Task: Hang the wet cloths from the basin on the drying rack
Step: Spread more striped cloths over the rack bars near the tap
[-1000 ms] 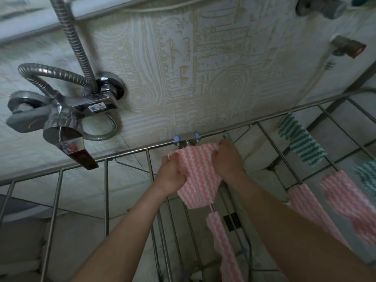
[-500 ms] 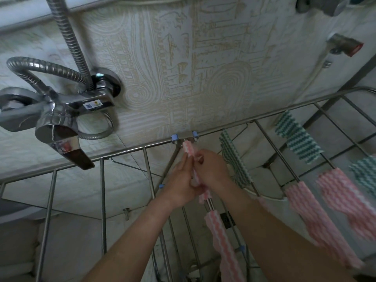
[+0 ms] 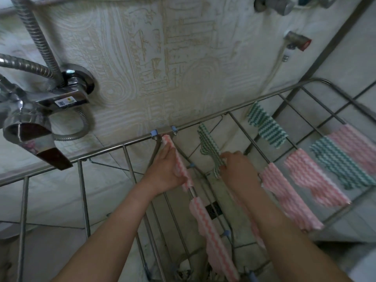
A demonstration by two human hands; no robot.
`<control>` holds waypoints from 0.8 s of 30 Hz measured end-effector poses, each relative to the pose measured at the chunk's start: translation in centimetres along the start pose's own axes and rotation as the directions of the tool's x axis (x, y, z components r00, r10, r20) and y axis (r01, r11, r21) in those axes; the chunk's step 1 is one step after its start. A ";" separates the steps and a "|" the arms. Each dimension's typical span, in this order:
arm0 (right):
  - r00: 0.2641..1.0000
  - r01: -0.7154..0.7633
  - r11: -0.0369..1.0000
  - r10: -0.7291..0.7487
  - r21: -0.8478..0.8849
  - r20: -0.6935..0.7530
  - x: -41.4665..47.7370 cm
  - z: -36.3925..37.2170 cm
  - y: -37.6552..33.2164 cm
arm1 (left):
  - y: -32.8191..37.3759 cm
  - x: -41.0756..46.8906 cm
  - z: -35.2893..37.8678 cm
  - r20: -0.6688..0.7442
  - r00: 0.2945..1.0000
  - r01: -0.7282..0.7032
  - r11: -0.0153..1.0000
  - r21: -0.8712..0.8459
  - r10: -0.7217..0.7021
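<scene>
1. The fingers (image 3: 167,151) of my left hand (image 3: 166,168) lie straight, pressed flat along the pink-and-white zigzag cloth (image 3: 188,181) draped over the centre rung. The thumb is hidden from me, so I cannot say whether it nips the far side.
2. My right hand (image 3: 238,168) has its fingertips (image 3: 224,158) curled in, pinching the lower end of a green-and-white zigzag cloth (image 3: 208,143) that is draped on the next rung to the right.
3. The hands are apart, with pale floor tile showing between them.
4. Both cloths sit on the stainless-steel drying rack (image 3: 114,148), near its far rail. That rail runs just beside the embossed cream wall (image 3: 162,58), leaving little room behind.
5. Left of my left hand there are three bare rungs (image 3: 83,190) with open gaps between them. The chrome mixer tap (image 3: 40,106) overhangs the far rail there. The right wing is crowded out to its curved edge.
6. Green cloths: three, the pinched one and two far green cloths (image 3: 266,127).
7. Pink cloths: five plain to see, namely the pressed one, a lower pink cloth (image 3: 213,237) on the same rung, and three right-wing pink cloths (image 3: 284,192). A blurred pink strip behind my right forearm is perhaps a sixth.
</scene>
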State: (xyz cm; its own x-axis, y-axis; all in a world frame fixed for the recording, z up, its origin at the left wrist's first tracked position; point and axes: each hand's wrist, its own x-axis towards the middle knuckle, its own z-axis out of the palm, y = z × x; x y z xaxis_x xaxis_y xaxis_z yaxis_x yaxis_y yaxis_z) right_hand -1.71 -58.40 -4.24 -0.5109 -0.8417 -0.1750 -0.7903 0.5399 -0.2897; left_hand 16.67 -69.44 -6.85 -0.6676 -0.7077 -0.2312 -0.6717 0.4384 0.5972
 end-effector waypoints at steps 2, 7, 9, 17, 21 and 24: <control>1.000 -0.016 1.000 0.016 -0.009 0.021 -0.7 0.4 0.8 | 0.4 -0.1 -0.1 0.001 1.000 0.005 1.000 0.016 -0.005; 1.000 -0.002 0.998 0.004 0.064 -0.031 -1.6 0.9 1.4 | 1.6 -0.3 -0.5 -0.014 1.000 0.024 0.996 0.089 -0.023; 1.000 0.017 0.996 -0.015 0.084 -0.025 -2.0 0.4 1.7 | 1.8 -0.3 -0.4 -0.021 0.999 0.032 0.993 0.110 -0.030; 0.995 -0.043 0.966 0.063 0.256 -0.072 -6.5 -3.0 5.5 | 6.5 -2.2 1.3 -0.196 0.971 -0.125 0.991 0.052 0.133; 0.989 -0.071 0.948 0.108 0.312 -0.105 -10.1 -4.5 7.9 | 10.7 -4.0 3.3 -0.238 0.949 -0.215 0.977 -0.003 0.209; 0.981 -0.089 0.937 0.141 0.337 -0.135 -13.7 -5.5 9.8 | 13.9 -5.6 5.1 -0.199 0.939 -0.289 0.957 -0.019 0.280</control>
State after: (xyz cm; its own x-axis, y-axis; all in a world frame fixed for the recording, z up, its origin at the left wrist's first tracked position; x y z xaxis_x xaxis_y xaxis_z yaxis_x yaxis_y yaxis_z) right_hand -4.29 -41.49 0.54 -0.6583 -0.7479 -0.0856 -0.5817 0.5776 -0.5728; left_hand 9.44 -56.55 -1.16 -0.7510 -0.6523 0.1026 -0.4440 0.6137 0.6528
